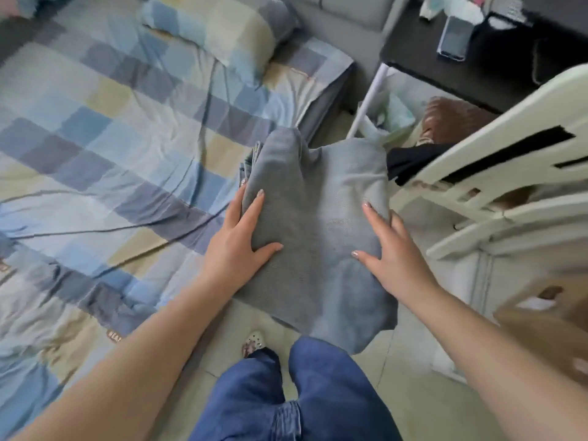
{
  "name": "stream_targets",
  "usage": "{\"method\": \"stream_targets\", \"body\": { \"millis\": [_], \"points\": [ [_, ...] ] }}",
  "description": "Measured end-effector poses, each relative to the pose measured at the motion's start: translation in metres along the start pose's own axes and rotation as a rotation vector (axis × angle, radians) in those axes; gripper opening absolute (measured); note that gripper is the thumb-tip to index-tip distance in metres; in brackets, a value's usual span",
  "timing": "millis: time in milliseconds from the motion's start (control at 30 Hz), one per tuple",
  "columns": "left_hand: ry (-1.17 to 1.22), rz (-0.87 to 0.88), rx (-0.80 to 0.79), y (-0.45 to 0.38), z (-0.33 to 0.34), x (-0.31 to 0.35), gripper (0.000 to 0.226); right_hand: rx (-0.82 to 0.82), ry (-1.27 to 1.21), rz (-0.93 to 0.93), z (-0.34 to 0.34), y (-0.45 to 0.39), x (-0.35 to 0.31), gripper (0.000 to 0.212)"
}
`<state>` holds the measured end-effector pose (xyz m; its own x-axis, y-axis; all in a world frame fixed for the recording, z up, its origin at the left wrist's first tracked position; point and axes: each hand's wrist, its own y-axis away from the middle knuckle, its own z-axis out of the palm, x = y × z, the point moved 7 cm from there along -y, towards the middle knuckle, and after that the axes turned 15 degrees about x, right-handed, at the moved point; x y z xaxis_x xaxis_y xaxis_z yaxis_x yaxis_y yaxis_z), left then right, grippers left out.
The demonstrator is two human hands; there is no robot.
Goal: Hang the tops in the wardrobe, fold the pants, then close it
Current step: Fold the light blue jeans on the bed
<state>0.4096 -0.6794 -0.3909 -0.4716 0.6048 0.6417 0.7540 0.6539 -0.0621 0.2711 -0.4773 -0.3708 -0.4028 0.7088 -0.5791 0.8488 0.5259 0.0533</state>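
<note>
A folded grey pair of pants (315,218) hangs in the air over the floor at the bed's edge, held between both my hands. Folded light-blue denim edges (251,157) show under its far left corner. My left hand (237,240) grips the left side, thumb and forefinger lying on top and the other fingers down along the edge. My right hand (394,253) grips the right side, thumb and forefinger on top, the rest wrapped round the edge. The near end of the pants droops toward my legs. No wardrobe or tops are in view.
The bed (105,154) with a checked blue and yellow sheet and a pillow (219,27) fills the left. A white chair (496,173) with a black garment (410,160) stands right. Behind it is a black desk (413,49); a cardboard box (553,316) sits at the right edge.
</note>
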Motion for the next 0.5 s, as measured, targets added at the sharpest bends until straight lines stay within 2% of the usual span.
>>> {"method": "stream_targets", "body": {
  "millis": [233, 500],
  "points": [
    [0.033, 0.369, -0.261, -0.009, 0.085, 0.129, 0.09, 0.252, -0.012, 0.334, -0.082, 0.077, 0.102, 0.081],
    [0.098, 0.681, -0.509, 0.056, 0.205, 0.295, 0.091, 0.472, -0.03, 0.665, -0.177, 0.187, 0.225, 0.082]
  ]
}}
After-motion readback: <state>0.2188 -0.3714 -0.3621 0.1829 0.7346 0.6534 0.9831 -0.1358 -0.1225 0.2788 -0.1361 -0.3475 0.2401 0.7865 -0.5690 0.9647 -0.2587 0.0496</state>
